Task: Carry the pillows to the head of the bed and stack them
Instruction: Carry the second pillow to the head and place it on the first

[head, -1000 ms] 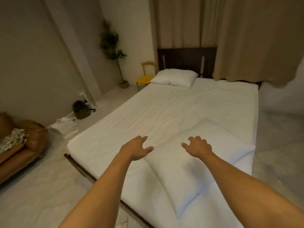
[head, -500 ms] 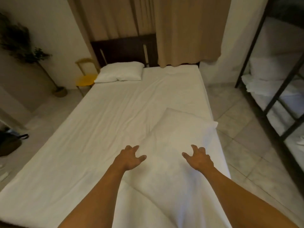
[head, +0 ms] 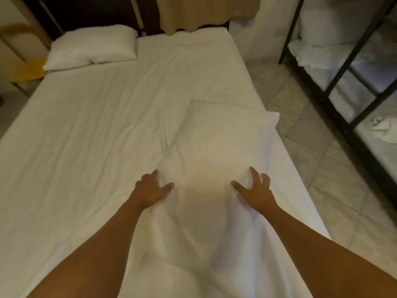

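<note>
White bed (head: 96, 125), both splayed hands (left (head: 150, 190), right (head: 255, 193)) on near pillow (head: 214, 147); metal bunk frame (head: 335, 82) alongside.

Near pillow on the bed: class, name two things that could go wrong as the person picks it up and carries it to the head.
1. The left hand and right hand rest open on the near pillow; a shallow pinch might bunch the sheet too.
2. Its corner overhangs the bed's right edge, so it could slide to the floor.

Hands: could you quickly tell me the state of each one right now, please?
Left hand: open, fingers spread, on the near pillow, not gripping.
Right hand: open, fingers spread, on the same pillow, holding nothing.
</note>
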Available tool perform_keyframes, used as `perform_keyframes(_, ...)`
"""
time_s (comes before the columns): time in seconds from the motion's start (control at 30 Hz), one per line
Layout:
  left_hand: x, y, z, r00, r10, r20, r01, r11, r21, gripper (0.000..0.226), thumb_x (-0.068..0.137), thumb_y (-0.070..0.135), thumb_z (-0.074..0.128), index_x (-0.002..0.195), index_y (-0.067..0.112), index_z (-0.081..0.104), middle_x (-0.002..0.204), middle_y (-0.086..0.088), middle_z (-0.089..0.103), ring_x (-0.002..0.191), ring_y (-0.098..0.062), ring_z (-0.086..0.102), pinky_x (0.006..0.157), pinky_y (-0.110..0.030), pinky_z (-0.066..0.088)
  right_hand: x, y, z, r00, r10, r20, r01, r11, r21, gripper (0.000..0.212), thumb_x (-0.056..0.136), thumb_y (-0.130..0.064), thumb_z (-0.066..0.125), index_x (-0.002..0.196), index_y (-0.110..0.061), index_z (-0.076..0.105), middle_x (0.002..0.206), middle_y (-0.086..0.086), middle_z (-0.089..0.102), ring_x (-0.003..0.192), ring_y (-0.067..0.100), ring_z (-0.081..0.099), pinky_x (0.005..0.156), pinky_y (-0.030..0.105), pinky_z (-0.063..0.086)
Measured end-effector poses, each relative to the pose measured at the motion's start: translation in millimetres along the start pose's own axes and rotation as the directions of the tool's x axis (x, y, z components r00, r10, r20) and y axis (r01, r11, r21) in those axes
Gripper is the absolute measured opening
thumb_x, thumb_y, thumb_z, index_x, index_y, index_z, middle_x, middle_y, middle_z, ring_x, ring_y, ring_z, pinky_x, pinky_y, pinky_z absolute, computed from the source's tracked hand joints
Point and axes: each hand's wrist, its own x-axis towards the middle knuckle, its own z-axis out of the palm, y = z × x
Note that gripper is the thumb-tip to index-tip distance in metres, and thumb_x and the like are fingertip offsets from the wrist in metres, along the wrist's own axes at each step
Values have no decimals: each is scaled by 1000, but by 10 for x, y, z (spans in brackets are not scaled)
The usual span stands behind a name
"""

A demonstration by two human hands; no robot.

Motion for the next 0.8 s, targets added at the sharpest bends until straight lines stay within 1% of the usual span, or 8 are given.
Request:
perform_keyframes(0.1,334,-90,157,1000,-5,-12,4,992,-129,109,72,84,51,154,20,21,156,-10,35,140,-33,36,111,-43,31,202,113,181,999,24,-48,-20,997,70,103,69,-78,60,153,-43,10,162,0,-4,142,36,31,111,47,32)
perform_keyframes(0.2,471,-193,294,997,-28,65,48,948,-315,119,63,86,59,155,22,19,156,-4,37,138,-30,41,112,-42,33,274,214,285,996,29,-82,-17,990,139,109,64,-78,66,151,-47,9,161,-7,-2,142,34,30,112,48,33)
perform_keyframes(0.3,426,-269,366,996,-60,59,78,925,-372,124,51,89,64,150,23,29,146,-4,48,127,-31,51,106,-47,41,250,232,287,995,38,-88,-17,975,222,109,60,-74,73,149,-48,16,153,-15,7,138,31,35,110,50,36)
perform_keyframes(0.43,51,-297,437,993,-82,82,111,880,-462,133,43,88,70,149,19,31,145,-5,49,126,-29,52,105,-45,42,51,214,177,996,-2,-91,20,979,202,103,64,-63,78,149,-42,24,146,-12,14,135,26,39,108,43,38)
perform_keyframes(0.57,-425,-425,553,978,-146,150,205,813,-546,117,43,82,76,137,21,42,129,-2,60,113,-26,60,100,-44,48,-232,266,102,996,-37,-78,49,988,146,99,64,-58,80,148,-39,29,142,-7,20,134,25,39,107,39,37)
perform_keyframes(0.7,-610,-642,659,969,-98,225,215,781,-586,107,48,80,78,135,23,52,121,6,66,106,-17,65,97,-41,51,-375,352,62,999,-48,-26,50,995,82,108,54,-71,74,147,-44,28,138,-9,21,130,24,43,104,38,41)
perform_keyframes(0.73,-588,-617,630,972,-91,217,205,780,-591,101,53,78,77,134,22,55,118,7,68,103,-15,65,96,-38,51,-355,344,48,999,-50,-9,51,996,76,109,53,-72,73,147,-44,27,139,-9,20,130,24,43,103,38,41)
perform_keyframes(0.8,-447,-554,556,979,-80,187,180,769,-614,72,73,65,72,125,17,61,115,7,65,98,-15,62,89,-30,46,-257,310,31,998,-66,11,65,994,83,107,56,-71,71,148,-44,24,141,-10,17,130,25,42,102,37,40)
